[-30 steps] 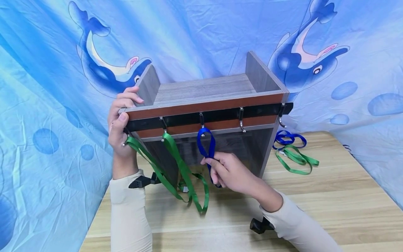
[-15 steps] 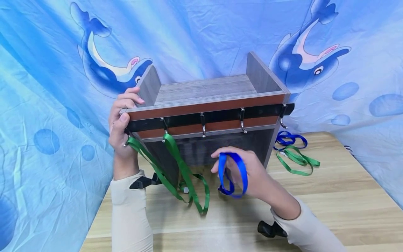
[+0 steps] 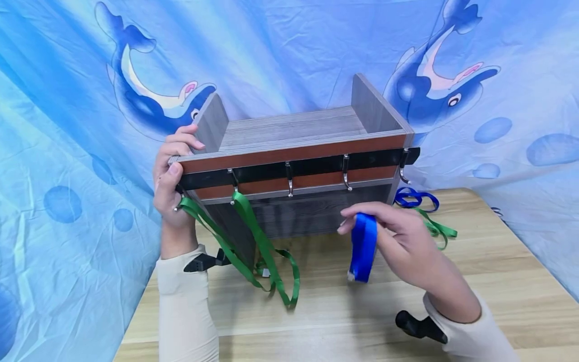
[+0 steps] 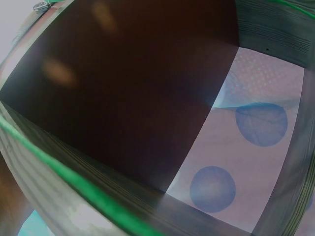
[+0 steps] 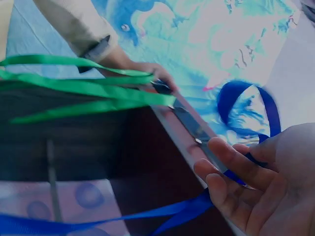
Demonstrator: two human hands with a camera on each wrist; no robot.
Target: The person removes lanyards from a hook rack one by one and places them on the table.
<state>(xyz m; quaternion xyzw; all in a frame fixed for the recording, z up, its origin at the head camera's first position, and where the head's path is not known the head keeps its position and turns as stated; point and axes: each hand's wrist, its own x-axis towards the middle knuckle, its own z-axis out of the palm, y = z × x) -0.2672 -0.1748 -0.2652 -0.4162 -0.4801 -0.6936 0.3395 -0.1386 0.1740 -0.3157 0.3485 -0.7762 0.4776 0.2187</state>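
Note:
A wooden shelf (image 3: 289,128) stands on the table, a black hook rack (image 3: 316,167) along its front. Its left front corner is gripped by my left hand (image 3: 174,173), thumb in front and fingers over the side. Two green lanyards (image 3: 259,236) hang from the leftmost two hooks; the other hooks are bare. My right hand (image 3: 404,241) holds a blue lanyard (image 3: 364,249) in front of the shelf's right part, below the rack and apart from it. In the right wrist view the blue lanyard (image 5: 197,204) runs between the curled fingers and loops behind them.
Right of the shelf, another blue lanyard (image 3: 416,197) and a green lanyard (image 3: 436,229) lie on the wooden table (image 3: 493,281), the green one partly hidden by my right hand. A blue dolphin-print curtain (image 3: 289,55) hangs behind and at both sides.
The blue lanyard has come off the middle hook. My right hand has carried it down and then to the right. My left hand has stayed on the shelf corner.

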